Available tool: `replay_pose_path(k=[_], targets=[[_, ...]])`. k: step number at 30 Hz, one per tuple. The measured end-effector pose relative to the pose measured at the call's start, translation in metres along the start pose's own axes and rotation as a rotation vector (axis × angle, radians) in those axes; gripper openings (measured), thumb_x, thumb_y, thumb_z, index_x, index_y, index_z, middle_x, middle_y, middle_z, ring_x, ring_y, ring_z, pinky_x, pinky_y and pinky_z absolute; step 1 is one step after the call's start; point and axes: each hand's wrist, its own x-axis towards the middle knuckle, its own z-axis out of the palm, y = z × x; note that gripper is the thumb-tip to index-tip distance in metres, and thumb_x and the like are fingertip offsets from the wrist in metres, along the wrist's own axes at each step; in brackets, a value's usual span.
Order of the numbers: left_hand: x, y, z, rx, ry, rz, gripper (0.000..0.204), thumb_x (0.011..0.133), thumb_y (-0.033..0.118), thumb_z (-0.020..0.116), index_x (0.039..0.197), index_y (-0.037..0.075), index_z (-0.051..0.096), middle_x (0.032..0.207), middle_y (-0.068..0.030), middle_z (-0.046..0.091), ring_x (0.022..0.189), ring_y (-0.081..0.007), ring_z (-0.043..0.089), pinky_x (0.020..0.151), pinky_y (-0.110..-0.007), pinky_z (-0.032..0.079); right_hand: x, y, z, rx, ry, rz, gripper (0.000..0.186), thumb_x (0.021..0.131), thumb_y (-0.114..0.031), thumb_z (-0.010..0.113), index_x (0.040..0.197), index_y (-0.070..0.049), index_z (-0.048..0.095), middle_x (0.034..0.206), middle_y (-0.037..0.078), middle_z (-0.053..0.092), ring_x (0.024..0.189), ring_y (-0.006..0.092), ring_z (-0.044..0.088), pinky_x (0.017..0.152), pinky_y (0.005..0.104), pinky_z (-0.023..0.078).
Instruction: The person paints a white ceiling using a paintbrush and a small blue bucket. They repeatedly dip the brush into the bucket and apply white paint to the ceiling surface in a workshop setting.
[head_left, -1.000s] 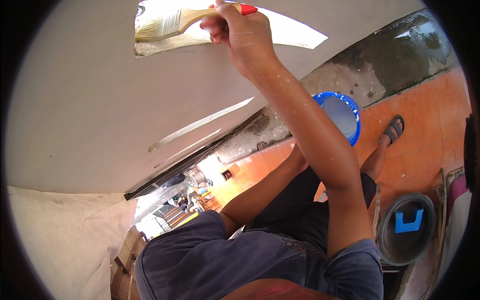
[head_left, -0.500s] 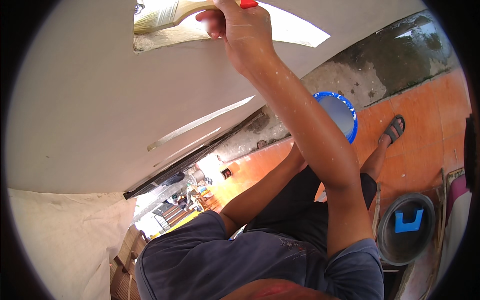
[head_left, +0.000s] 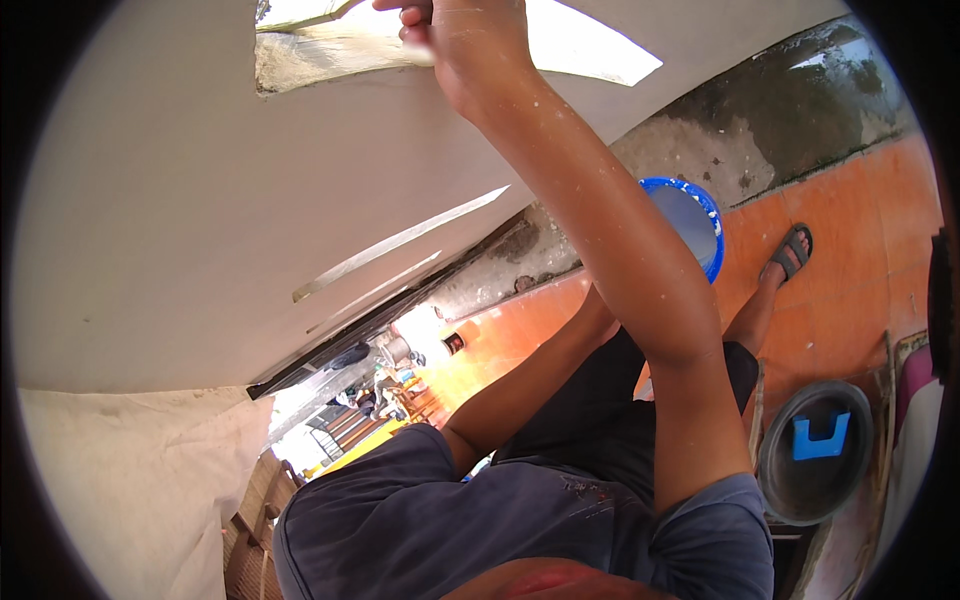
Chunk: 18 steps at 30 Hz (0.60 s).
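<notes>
My right hand is raised to the top edge of the view, its fingers closed around a paintbrush. Only the brush's pale bristles show; the handle is cut off by the frame. The bristles lie against a rough, bare grey patch in the white painted wall. My right forearm crosses the middle of the view. My left arm reaches toward my knees, and its hand is hidden behind the right arm.
A blue bucket stands on the orange tiled floor at the foot of the wall. My sandalled foot is beside it. A black round tub holding a blue object sits at lower right. A pale cloth hangs at lower left.
My right hand and the brush have slid upward along the wall, so the red handle and most of the brush have left the frame.
</notes>
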Motion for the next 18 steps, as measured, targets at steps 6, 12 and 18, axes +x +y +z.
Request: replay_pose_path(k=[6, 12, 18], targets=[[-0.001, -0.008, -0.007, 0.011, 0.017, 0.053, 0.056, 0.097, 0.035, 0.062, 0.139, 0.006, 0.04, 0.136, -0.0055, 0.046, 0.122, -0.0153, 0.048, 0.095, -0.036, 0.047, 0.0, -0.002, -0.003, -0.042, -0.064, -0.024, 0.019, 0.097, -0.007, 0.052, 0.086, 0.004, 0.063, 0.067, 0.005, 0.055, 0.052, 0.0093, 0.039, 0.051, 0.0237, 0.035], [-0.001, -0.012, -0.015, -0.009, 0.09, -0.055, 0.057, 0.097, 0.035, 0.061, 0.141, 0.006, 0.038, 0.138, -0.0059, 0.045, 0.124, -0.0162, 0.047, 0.096, -0.037, 0.046, -0.004, -0.002, 0.002, 0.003, 0.02, 0.006, 0.022, 0.098, -0.01, 0.053, 0.084, 0.002, 0.064, 0.066, 0.003, 0.053, 0.053, 0.0083, 0.037, 0.051, 0.0227, 0.034], [-0.004, -0.002, -0.015, 0.006, 0.084, -0.013, 0.062, 0.097, 0.034, 0.062, 0.144, 0.006, 0.035, 0.141, -0.0065, 0.044, 0.127, -0.0169, 0.046, 0.099, -0.036, 0.046, -0.011, -0.013, -0.007, -0.027, -0.094, 0.074, 0.019, 0.101, -0.011, 0.049, 0.096, 0.003, 0.061, 0.079, 0.008, 0.062, 0.054, 0.0067, 0.037, 0.05, 0.0208, 0.036]])
